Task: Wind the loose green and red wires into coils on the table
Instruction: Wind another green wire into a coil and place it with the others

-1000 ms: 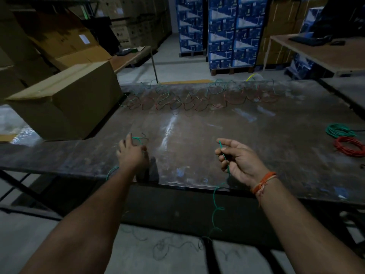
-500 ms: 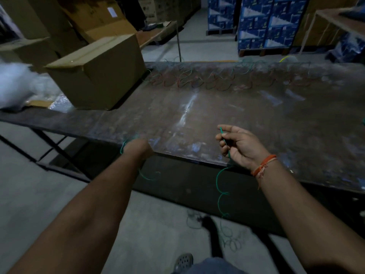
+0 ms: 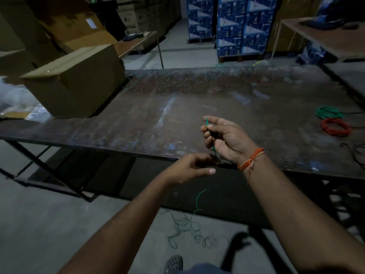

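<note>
Since the earlier frame the left hand (image 3: 194, 168) has swung in from the counter's (image 3: 118, 127) near edge to just below the right hand (image 3: 223, 139). Its fingers are loosely curled near the green wire (image 3: 209, 131); whether they grip it cannot be told. The right hand pinches the wire's upper end, the rest trailing to the floor. Finished green coil (image 3: 328, 112) and red coil (image 3: 335, 126) lie at the counter's right, loose wires (image 3: 197, 84) along its far edge
</note>
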### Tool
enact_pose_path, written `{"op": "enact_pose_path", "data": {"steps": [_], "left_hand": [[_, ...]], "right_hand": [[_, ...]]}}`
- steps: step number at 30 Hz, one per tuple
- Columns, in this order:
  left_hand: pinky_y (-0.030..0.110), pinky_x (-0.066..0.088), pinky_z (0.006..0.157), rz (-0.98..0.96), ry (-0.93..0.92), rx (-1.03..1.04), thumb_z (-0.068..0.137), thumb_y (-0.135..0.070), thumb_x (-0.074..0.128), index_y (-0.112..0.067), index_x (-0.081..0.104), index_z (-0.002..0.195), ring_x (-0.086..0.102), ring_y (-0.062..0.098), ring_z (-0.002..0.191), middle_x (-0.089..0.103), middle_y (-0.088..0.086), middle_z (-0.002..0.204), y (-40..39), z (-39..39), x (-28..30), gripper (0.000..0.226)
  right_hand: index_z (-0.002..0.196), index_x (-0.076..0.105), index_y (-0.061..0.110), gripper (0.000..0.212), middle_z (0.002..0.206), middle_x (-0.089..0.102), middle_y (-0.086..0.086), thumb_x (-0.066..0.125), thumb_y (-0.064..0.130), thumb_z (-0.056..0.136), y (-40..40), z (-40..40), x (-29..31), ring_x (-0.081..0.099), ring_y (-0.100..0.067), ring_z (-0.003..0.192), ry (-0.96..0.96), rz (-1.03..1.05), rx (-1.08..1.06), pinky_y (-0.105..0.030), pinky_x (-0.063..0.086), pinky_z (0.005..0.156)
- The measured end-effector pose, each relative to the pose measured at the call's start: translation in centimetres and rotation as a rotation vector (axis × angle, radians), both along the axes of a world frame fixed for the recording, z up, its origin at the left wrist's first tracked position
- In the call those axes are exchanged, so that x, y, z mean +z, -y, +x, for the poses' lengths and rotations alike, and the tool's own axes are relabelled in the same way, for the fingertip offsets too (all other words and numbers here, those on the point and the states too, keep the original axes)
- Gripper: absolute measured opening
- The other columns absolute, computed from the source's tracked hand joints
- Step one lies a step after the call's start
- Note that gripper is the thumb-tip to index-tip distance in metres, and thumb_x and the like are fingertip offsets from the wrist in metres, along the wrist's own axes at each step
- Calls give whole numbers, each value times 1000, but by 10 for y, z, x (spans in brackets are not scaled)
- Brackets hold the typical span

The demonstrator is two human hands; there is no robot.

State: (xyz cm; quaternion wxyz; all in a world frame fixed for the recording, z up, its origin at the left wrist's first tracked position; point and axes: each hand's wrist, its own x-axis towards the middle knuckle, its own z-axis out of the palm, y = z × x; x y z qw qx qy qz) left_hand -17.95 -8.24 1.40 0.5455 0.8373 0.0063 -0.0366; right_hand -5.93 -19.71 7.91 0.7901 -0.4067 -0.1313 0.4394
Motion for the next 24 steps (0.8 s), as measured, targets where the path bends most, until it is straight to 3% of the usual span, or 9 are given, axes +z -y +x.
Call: {"op": "enact_pose_path", "data": {"steps": [3,6,8,10,13,16,18,21,24], "left_hand": [[49,54,90,151,93,58,92,-35,69,-16,71,106,70,24,96,73,4,101,19,10,-7,23],[35,50,66,188,166,157,92,-34,69,-17,70,83,60,13,66,67,-6,73,31,19,-11,20],[25,44,62,46,211,285,94,-23,69,-17,70,78,57,4,64,65,-9,66,41,24,-5,18],[16,43,59,-213,246,450,95,-14,66,-7,71,79,58,2,60,68,-2,67,49,28,3,17],[18,43,54,-511,235,619,95,-14,65,-5,72,81,56,7,56,70,9,72,58,34,14,17],[23,45,55,-613,207,660,94,-19,67,-3,71,82,55,15,57,69,11,71,54,40,17,20],[21,41,50,-466,223,727,95,-25,66,-2,71,79,56,14,56,69,9,67,47,40,18,28],[21,42,52,17,390,938,93,-37,67,-15,68,74,56,3,54,65,-4,61,28,33,17,29],[18,49,69,26,361,803,87,-50,69,-25,65,100,62,-2,80,68,-9,90,7,33,16,28]], "right_hand": [[126,50,5,30,77,65,-12,42,-7,99,16,2,3,57,-12,59,7,19,-15,-18,47,51],[126,49,10,24,89,74,-13,47,4,103,30,5,-1,68,-19,75,186,-125,-80,-23,51,62],[130,50,13,27,107,73,-12,50,14,104,41,9,-9,67,-17,91,437,-364,-184,-24,47,70],[130,54,13,30,116,70,-11,54,13,100,53,12,-23,65,-14,93,550,-471,-263,-23,43,70],[118,65,19,26,108,73,3,55,10,96,72,4,-44,62,-6,95,578,-520,-107,-25,41,72],[110,69,15,27,87,74,3,49,0,98,76,-7,-63,64,-3,78,610,-423,-17,-25,43,69],[105,68,10,25,73,63,-2,46,-2,101,73,-7,-70,58,-7,62,604,-347,-155,-20,44,60],[101,67,10,26,68,48,2,43,0,103,71,7,-65,38,-4,53,561,-348,-290,-16,33,44],[101,66,9,25,65,45,2,42,3,105,72,20,-55,32,-3,47,549,-340,-251,-15,24,39]]}}
